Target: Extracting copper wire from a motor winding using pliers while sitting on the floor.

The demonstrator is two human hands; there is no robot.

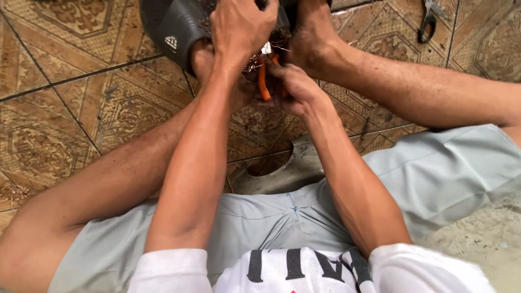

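hands at work over patterned brown floor tiles: the right hand is clamped around orange-handled pliers, whose jaws meet a tangle of fine copper wire at the far edge of the scene. the left hand, knuckles up, presses closed on the wire bundle between two bare feet. dark-handled cutters lie far right.

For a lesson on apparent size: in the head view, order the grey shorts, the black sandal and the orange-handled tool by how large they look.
1. grey shorts, nearest the camera.
2. black sandal, partly cut off.
3. orange-handled tool, mostly hidden by hands.
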